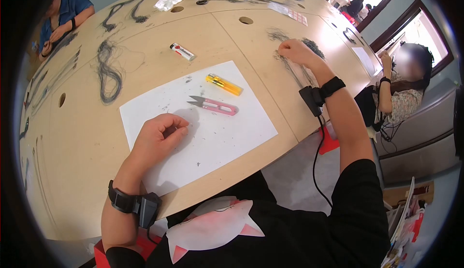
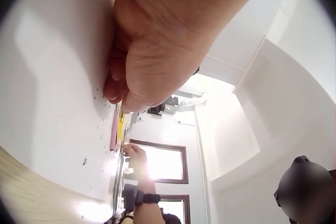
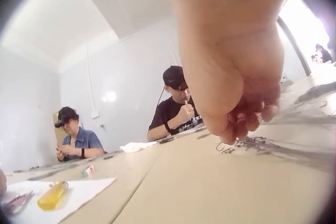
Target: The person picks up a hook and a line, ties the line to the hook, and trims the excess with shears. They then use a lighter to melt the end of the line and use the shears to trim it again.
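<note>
My left hand (image 1: 162, 137) rests over the white paper (image 1: 217, 152) with its fingers loosely curled and nothing visible in its grasp. Beyond its fingertips lie pink thread snips (image 1: 220, 107), blades pointing left, and a yellow lighter (image 1: 224, 84). Out to the right, my right hand (image 1: 299, 54) reaches down to a dark bundle of thin lines (image 1: 313, 48). Seen from the right wrist, its curled fingertips pinch at the pile, where a small dark fish hook (image 3: 222, 147) juts out beneath them. More hooks (image 3: 257, 142) lie beside the fingers. The palm hides part of the grip.
A white lighter (image 1: 182, 52) lies beyond the paper. Looped dark bundles (image 1: 108, 72) spread over the table's left side. Black scissors (image 1: 200, 0) and a crumpled tissue (image 1: 169, 3) are farther back. Other people sit around the table. A cable (image 1: 316, 161) hangs from my right wrist.
</note>
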Available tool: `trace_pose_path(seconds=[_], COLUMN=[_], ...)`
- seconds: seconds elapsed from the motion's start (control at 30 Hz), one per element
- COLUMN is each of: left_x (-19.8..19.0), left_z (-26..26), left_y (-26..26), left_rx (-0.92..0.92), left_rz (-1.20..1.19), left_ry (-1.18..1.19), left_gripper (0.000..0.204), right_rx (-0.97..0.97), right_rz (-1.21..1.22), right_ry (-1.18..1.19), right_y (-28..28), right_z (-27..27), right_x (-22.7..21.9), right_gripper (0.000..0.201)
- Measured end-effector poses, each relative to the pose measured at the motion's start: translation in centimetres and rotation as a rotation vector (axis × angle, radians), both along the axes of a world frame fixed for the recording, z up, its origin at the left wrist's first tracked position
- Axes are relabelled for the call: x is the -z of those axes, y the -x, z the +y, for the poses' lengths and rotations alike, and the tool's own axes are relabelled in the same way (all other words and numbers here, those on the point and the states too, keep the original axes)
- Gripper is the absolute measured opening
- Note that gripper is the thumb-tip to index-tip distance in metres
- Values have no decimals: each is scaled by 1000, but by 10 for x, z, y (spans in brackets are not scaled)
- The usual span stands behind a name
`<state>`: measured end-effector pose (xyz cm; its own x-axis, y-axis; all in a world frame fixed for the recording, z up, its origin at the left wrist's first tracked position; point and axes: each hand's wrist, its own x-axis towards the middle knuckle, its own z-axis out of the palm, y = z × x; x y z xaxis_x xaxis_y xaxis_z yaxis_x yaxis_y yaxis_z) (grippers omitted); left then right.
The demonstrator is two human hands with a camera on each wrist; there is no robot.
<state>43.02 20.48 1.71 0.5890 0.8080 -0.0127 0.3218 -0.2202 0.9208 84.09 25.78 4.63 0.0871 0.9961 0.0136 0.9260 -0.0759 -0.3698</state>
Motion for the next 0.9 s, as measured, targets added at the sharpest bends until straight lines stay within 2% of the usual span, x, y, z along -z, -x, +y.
trace_pose_path(seconds=[0.03,0.07,0.13,0.17,0.23,0.37,0.47,0.53,0.6,0.67,0.7,0.77,0.83,0.9], left_x=[0,1,0,0,1,-3,0,1,0,-4,-6,-11,-17,-21], left_z=[0,0,0,1,1,-1,1,2,1,-1,-4,-7,-9,-10], left_y=[0,0,0,1,0,0,1,2,2,-1,-2,-4,-1,0], left_rx=[0,0,12,25,14,22,38,-5,-61,-164,-191,-214,-215,-187], left_rz=[1,3,15,29,13,29,-8,-48,-80,-383,-366,-609,-601,-697], left_ry=[-10,-21,-35,-49,-50,-48,-63,-61,-56,-2,-2,7,-2,11], left_gripper=[13,13,12,11,12,10,10,11,12,19,19,24,28,24], right_rx=[55,54,142,141,254,256,181,0,-74,-155,-198,-261,-347,-385], right_rz=[163,163,474,473,557,647,774,887,895,912,949,993,1034,973], right_ry=[-9,-10,79,78,103,53,12,9,33,66,100,143,188,190], right_y=[-1,-3,-7,-5,-2,12,42,75,119,161,179,207,227,240], right_z=[-1,-2,-1,-1,-3,-4,-7,-16,-30,-44,-50,-56,-59,-56], right_x=[-1,0,0,-2,-3,-12,-30,-45,-59,-63,-63,-56,-50,-39], right_gripper=[18,18,14,14,13,15,15,12,12,11,11,11,15,15])
